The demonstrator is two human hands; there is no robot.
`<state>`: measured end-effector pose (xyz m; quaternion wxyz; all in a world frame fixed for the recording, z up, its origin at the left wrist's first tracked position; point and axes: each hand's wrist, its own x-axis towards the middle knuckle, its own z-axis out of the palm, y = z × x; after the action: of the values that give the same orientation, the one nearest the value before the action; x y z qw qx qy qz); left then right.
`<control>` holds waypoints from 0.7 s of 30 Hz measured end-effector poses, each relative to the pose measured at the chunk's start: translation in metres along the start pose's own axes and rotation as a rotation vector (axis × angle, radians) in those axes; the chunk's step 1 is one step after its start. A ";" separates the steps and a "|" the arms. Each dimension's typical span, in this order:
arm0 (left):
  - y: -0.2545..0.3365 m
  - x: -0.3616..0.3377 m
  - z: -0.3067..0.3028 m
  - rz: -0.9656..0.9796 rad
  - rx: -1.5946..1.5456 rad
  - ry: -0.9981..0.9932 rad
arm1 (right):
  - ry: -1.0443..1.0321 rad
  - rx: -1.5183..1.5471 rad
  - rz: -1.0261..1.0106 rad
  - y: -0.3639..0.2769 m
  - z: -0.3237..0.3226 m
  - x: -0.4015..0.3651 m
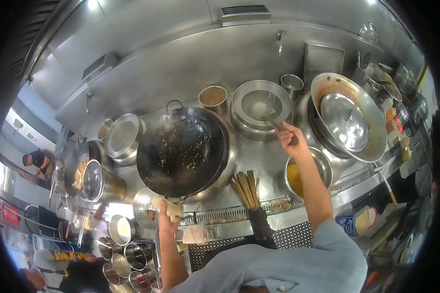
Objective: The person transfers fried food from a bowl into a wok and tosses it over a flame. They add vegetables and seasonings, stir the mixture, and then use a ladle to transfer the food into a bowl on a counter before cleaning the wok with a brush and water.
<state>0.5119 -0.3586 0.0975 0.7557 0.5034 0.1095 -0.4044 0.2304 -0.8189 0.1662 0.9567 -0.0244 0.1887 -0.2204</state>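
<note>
A large black wok [183,158] stands on the stove with chopped red and green bits scattered over its inside. Folded in my left hand [167,223] is a pale cloth [173,209], pressed near the wok's front edge; whether it grips the wok's ear handle is hidden. My right hand [291,138] is wrapped around the handle of a ladle [273,120]. The ladle's bowl reaches into the round steel pot [238,100] at the back, right of the wok. A perforated strainer [144,207] lies beside my left hand.
A bamboo wok brush [248,188] lies at the front. To the right are a bowl with yellow liquid [322,158] and a large pan holding a lid [344,122]. Several steel containers [121,263] stand lower left. A person [40,163] is at far left, another at bottom left.
</note>
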 end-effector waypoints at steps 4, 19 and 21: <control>-0.012 -0.028 -0.057 -0.024 -0.092 -0.151 | -0.029 0.026 -0.043 0.046 0.031 -0.018; 0.069 -0.020 0.130 -0.499 -0.496 -1.263 | -0.331 0.202 0.014 0.322 0.145 -0.083; 0.071 -0.017 0.152 -0.326 -0.336 -0.938 | -0.392 0.239 -0.001 0.363 0.146 -0.083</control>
<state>0.5151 -0.4678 0.2265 0.7210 0.1165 -0.1004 -0.6757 0.3650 -0.4614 0.2833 0.9710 0.0466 -0.0285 -0.2327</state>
